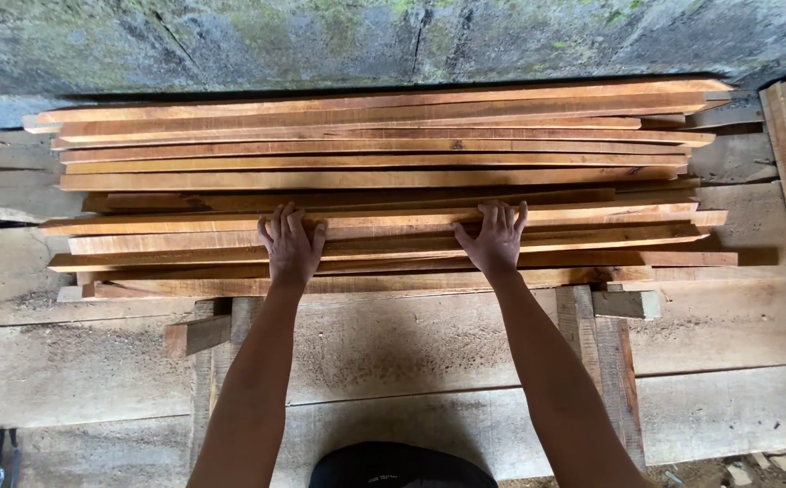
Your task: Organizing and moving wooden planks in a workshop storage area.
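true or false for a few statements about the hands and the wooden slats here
1. Both hands rest flat on the stack of slats. True: left hand and right hand lie palm down on the slats.
2. The right hand holds a hammer. False: it holds no tool.
3. The slats lie lengthwise, left to right. True.
4. The slats are painted blue. False: they are bare orange-brown wood.
5. A mossy grey wall stands behind the stack. True.
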